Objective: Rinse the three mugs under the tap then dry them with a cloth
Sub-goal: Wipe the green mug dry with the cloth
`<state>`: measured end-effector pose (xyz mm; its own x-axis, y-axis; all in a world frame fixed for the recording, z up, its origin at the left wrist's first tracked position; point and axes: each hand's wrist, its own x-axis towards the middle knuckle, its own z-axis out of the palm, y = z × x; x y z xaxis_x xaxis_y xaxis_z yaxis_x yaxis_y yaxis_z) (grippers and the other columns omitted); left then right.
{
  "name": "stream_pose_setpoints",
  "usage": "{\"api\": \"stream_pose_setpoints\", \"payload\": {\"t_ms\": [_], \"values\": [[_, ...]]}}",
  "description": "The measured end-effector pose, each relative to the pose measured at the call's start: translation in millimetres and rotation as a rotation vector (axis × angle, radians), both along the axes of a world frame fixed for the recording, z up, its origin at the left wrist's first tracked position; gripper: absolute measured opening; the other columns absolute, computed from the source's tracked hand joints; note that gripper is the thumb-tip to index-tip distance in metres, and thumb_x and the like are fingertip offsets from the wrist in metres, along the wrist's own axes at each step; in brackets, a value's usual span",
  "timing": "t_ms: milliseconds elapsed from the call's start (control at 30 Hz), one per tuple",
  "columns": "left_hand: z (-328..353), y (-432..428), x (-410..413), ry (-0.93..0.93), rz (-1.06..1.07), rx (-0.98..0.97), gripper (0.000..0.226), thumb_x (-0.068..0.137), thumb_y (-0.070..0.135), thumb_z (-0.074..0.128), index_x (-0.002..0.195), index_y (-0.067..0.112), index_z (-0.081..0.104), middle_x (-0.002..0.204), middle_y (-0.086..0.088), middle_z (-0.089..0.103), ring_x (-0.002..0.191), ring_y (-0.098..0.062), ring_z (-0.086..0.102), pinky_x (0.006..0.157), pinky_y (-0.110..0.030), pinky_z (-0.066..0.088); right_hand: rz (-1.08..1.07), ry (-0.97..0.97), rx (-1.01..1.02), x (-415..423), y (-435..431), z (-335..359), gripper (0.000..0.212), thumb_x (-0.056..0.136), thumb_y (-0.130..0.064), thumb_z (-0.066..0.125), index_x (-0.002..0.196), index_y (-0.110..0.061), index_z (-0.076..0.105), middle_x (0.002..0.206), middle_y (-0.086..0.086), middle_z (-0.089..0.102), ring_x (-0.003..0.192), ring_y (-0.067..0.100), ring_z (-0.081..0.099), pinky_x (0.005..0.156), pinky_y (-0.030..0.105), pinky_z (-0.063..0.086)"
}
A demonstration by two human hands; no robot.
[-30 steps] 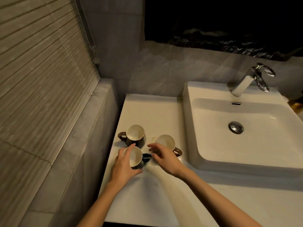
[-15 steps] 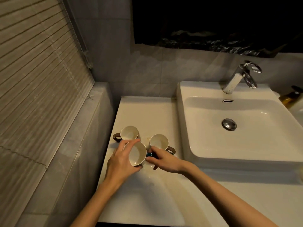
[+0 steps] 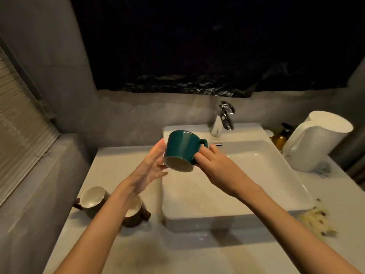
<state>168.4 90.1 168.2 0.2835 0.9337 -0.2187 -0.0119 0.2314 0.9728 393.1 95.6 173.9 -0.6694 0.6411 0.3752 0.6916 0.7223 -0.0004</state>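
One teal mug (image 3: pixel 182 150) tipped over the left rim of the basin (image 3: pixel 256 155), your right hand (image 3: pixel 215 167) gripping its handle, your left hand (image 3: pixel 150 167) with straight fingers against its side, two brown mugs (image 3: pixel 91 197) near-left on the worktop (image 3: pixel 110 167)

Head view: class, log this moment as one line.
stage: pre-rinse; right hand: holds green mug by handle over basin; left hand: open, beside mug; brown mugs: on counter; tap: no flow seen
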Motion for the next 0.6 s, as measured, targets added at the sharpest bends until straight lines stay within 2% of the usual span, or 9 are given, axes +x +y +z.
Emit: {"api": "stream_pose_setpoints", "payload": {"t_ms": [100,167,267,367,467,600], "values": [[8,28,59,-0.044,-0.127,-0.04,0.103,0.046,0.07,0.079,0.135,0.038,0.041,0.129,0.001,0.061,0.115,-0.02,0.061,0.099,-0.042,0.046,0.053,-0.177,0.139,57,12,6,0.041,0.07,-0.004,0.078,0.107,-0.012,0.063,0.103,0.007,0.065,0.079,0.021,0.056,0.062,0.027,0.054],[9,41,99,-0.065,-0.089,-0.047,0.093,0.051,0.05,0.087,0.131,0.033,0.044,0.128,-0.002,0.06,0.112,-0.022,0.063,0.089,-0.037,0.053,0.087,-0.201,0.183,91,18,8,0.044,0.068,-0.004,0.079,0.108,-0.011,0.064,0.104,0.008,0.065,0.084,0.023,0.06,0.068,0.029,0.056],[4,49,153,-0.079,0.037,-0.028,0.079,0.063,0.027,0.085,0.129,0.029,0.042,0.128,-0.004,0.056,0.109,-0.022,0.062,0.082,-0.034,0.056,0.071,-0.162,0.201,133,22,9,0.046,0.066,-0.004,0.081,0.108,-0.011,0.065,0.109,0.008,0.066,0.096,0.025,0.063,0.078,0.029,0.056],[-4,48,195,-0.088,0.183,0.05,0.072,0.061,0.026,0.082,0.121,0.033,0.042,0.127,-0.003,0.053,0.111,-0.021,0.058,0.082,-0.034,0.056,0.015,-0.008,0.085,168,24,-2,0.044,0.076,-0.004,0.077,0.116,-0.01,0.061,0.124,0.009,0.059,0.104,0.023,0.059,0.08,0.031,0.058],[-10,44,228,0.041,0.337,0.251,0.08,0.063,0.022,0.086,0.127,0.033,0.038,0.126,0.006,0.05,0.112,-0.011,0.053,0.083,-0.025,0.054,-0.103,0.283,-0.03,210,13,-13,0.046,0.089,-0.013,0.064,0.133,-0.02,0.052,0.142,0.002,0.047,0.124,0.016,0.049,0.098,0.027,0.046],[-13,42,260,0.199,0.414,0.504,0.089,0.06,0.018,0.089,0.128,0.038,0.036,0.122,0.023,0.05,0.113,-0.002,0.051,0.085,-0.016,0.05,-0.382,0.556,-0.085,271,-6,-36,0.035,0.093,-0.014,0.058,0.127,-0.02,0.056,0.134,-0.002,0.055,0.125,0.012,0.048,0.101,0.024,0.038]]}}
